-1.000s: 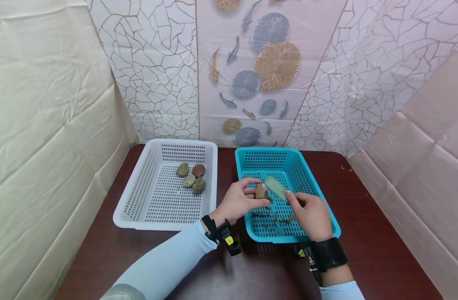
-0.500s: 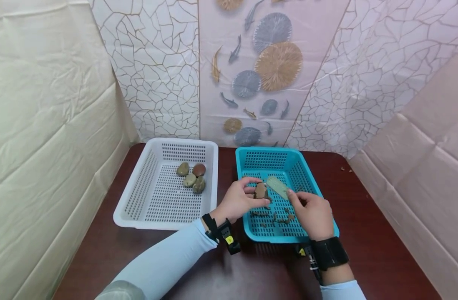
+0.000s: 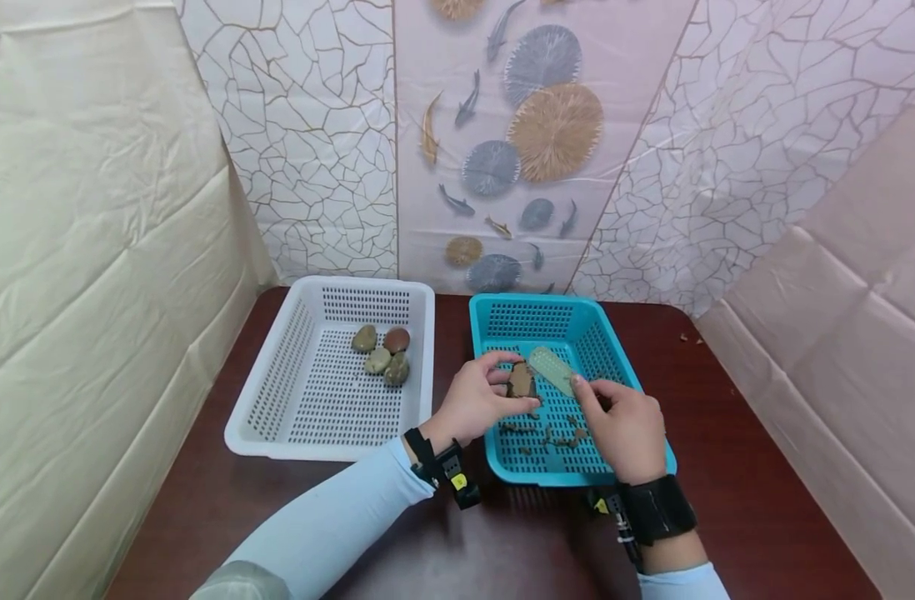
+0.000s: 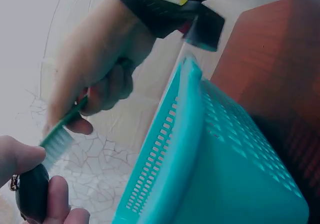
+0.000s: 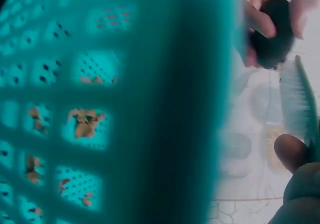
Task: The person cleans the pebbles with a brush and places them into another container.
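My left hand (image 3: 474,400) holds a dark stone (image 3: 521,381) with a brown, mud-like patch on its upper face, gripping it between thumb and fingers above the turquoise basket (image 3: 482,333). A green brush (image 3: 553,371) with pale bristles is pinched by my right hand (image 3: 628,427). In the left wrist view the bristles of the brush (image 4: 59,145) reach the edge of the stone (image 4: 33,193). The right wrist view has the stone (image 5: 274,34) just above the bristle tips; whether they touch there I cannot tell. Brown crumbs (image 3: 573,437) lie scattered on the basket floor.
To the left stands a white basket (image 3: 236,442) holding several smooth stones (image 3: 378,361). Both baskets are on a dark red-brown table (image 3: 495,546). A few small crumbs (image 3: 684,337) lie on the table at the back right. Patterned cloth walls surround it.
The brush has shifted slightly against the stone, which is turned so that more of its brown patch faces up. Both hands keep their hold and nearly the same place.
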`<state>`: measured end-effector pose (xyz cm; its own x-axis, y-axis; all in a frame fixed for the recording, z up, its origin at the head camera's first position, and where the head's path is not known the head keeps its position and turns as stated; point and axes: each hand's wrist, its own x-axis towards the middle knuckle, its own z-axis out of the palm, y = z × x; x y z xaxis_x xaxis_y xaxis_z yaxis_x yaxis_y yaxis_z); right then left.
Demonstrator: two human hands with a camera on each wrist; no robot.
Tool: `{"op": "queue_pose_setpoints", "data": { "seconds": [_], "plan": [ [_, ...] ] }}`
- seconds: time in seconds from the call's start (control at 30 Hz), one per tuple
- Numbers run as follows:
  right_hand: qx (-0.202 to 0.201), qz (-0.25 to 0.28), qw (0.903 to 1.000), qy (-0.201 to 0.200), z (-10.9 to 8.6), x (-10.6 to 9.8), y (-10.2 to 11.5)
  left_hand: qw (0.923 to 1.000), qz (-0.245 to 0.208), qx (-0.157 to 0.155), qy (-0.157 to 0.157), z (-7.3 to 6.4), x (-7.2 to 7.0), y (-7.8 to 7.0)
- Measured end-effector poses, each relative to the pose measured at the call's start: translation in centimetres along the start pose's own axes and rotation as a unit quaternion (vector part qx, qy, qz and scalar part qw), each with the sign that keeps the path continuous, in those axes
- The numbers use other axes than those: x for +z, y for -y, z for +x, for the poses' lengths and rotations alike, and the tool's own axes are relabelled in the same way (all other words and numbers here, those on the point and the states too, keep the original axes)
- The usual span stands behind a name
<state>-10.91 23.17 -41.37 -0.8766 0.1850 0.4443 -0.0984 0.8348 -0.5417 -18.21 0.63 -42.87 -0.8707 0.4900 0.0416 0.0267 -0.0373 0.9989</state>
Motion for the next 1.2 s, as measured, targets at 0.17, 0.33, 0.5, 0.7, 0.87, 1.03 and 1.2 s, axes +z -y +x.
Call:
{"op": "queue_pose_setpoints", "data": {
  "seconds": [0.17, 0.33, 0.5, 0.7, 0.87, 1.03, 1.2],
  "plan": [
    [-0.007, 0.052, 0.9981, 0.033, 0.01, -0.01, 0.24, 0.9999, -0.001, -0.011, 0.006, -0.19, -0.23, 0.07],
    [0.018, 0.027, 0.9982, 0.050, -0.11, 0.28, -0.18, 0.9998, 0.018, -0.010, 0.003, -0.32, -0.54, -0.07],
    [-0.009, 0.024, 0.9996, 0.009, -0.03, -0.08, 0.27, 0.9987, 0.044, -0.026, 0.000, -0.50, -0.50, -0.03],
    [0.003, 0.015, 0.9990, 0.043, 0.00, 0.03, -0.17, 0.9989, 0.047, -0.001, 0.011, -0.59, -0.53, -0.46],
    [0.015, -0.016, 0.9998, -0.003, -0.09, -0.32, -0.47, 0.9964, 0.085, 0.002, 0.001, -0.59, -0.81, -0.33],
    [-0.006, 0.039, 0.9985, 0.038, 0.06, 0.23, 0.24, 0.9936, 0.113, 0.010, 0.010, -0.65, -0.74, -0.23],
    [0.015, -0.021, 0.9986, 0.046, 0.14, 0.45, -0.28, 0.9907, 0.133, 0.026, 0.010, -0.77, -0.96, 0.10]
  ]
}}
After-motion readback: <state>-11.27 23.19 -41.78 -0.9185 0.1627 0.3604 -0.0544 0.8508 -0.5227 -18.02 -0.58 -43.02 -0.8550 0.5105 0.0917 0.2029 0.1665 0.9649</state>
